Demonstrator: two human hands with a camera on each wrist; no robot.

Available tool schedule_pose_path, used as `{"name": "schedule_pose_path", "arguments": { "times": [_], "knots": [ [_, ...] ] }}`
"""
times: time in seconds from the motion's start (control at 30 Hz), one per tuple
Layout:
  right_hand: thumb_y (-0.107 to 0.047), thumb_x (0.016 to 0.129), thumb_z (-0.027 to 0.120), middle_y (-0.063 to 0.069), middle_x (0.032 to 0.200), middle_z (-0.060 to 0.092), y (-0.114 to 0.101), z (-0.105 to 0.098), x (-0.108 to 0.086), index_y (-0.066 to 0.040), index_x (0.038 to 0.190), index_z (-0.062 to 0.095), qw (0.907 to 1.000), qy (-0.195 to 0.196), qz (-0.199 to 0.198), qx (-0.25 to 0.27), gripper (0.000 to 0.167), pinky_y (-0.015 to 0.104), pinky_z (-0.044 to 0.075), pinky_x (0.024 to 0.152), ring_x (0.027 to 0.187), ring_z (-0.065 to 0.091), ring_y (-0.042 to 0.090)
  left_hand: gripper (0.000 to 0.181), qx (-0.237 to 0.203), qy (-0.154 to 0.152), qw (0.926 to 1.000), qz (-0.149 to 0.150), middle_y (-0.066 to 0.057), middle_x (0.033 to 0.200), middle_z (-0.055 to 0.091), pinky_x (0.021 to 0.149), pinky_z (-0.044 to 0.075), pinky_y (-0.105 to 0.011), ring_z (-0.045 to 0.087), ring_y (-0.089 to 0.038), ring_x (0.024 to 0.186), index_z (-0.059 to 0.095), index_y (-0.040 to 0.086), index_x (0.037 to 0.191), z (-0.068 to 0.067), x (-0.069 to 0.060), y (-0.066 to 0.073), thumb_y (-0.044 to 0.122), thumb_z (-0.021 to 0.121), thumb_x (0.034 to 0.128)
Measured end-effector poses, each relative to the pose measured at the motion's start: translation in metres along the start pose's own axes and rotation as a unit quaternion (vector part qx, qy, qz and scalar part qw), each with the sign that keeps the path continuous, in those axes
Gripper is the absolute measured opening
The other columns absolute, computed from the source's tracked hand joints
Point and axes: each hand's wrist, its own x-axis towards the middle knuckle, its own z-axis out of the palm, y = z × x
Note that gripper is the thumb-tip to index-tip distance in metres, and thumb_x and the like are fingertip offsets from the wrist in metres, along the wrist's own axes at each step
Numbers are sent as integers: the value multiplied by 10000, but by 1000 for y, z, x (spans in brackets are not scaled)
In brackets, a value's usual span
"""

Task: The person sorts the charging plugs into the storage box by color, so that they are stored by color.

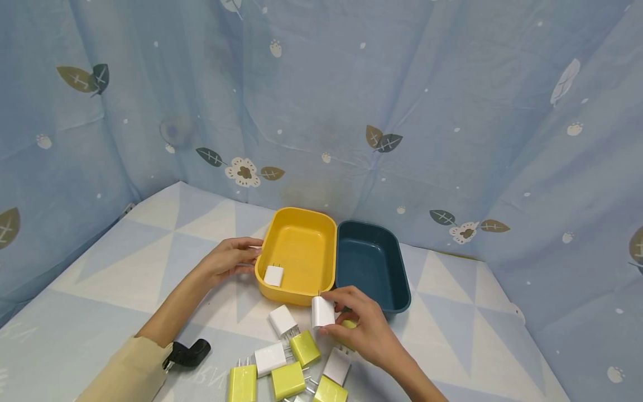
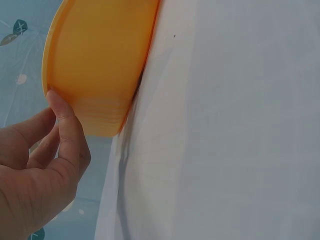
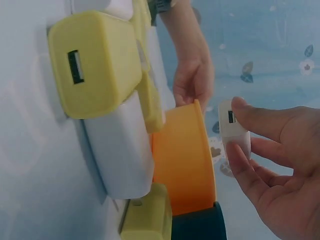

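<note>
My right hand (image 1: pixel 364 324) pinches a white USB wall charger (image 1: pixel 323 311) between thumb and fingers, above the front edge of the yellow bin (image 1: pixel 271 294). The USB port of that charger (image 3: pixel 231 117) shows in the right wrist view. My left hand (image 1: pixel 228 259) touches the outer left side of the yellow bin; one fingertip (image 2: pixel 58 104) meets the wall near its rim. Inside the bin's front left corner lies another white charger (image 1: pixel 273 276). In front of the bin lie several loose chargers, among them a white charger (image 1: pixel 283 320) and a yellow-green charger (image 1: pixel 305 348).
A dark blue bin (image 1: pixel 372 254) stands against the right side of the yellow one. Near the left sleeve lies a black object (image 1: pixel 190 354), partly beside the forearm. A patterned blue curtain (image 1: pixel 321 100) hangs behind the cloth-covered table (image 1: pixel 447 324).
</note>
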Motion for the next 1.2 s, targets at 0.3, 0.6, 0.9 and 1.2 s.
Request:
{"name": "schedule_pose_path", "arguments": {
  "times": [0.3,0.6,0.9,1.2],
  "knots": [
    [-200,769,866,-95,1131,588,-2,-2,9,-186,1260,683,9996,191,-125,-161,524,241,584,766,920,582,227,440,-13,8,10000,-31,-157,1067,671,756,605,-300,663,-168,846,462,-103,1396,0,0,1,79,566,1009],
    [-217,767,869,-97,1159,594,-7,-3,22,-170,1268,681,9991,284,-271,-135,537,304,600,766,911,583,161,428,-16,0,10000,-10,-166,1085,667,737,603,-278,661,-159,844,461,-104,1396,0,-1,0,73,549,1016],
    [-207,789,855,-40,1166,602,-10,-4,37,-147,1275,676,9980,333,-467,-263,521,268,595,763,935,588,239,429,-24,28,10000,-1,-136,1043,674,731,602,-276,654,-153,830,466,-101,1394,2,-1,0,76,556,1013],
    [-277,804,841,-49,1111,602,-10,1,52,-164,1272,682,9969,444,-323,-559,507,205,572,765,943,566,181,439,55,40,10000,-34,-121,1048,674,769,604,-309,656,-158,845,480,-81,1396,3,-2,2,107,576,1010]
  ]
}}
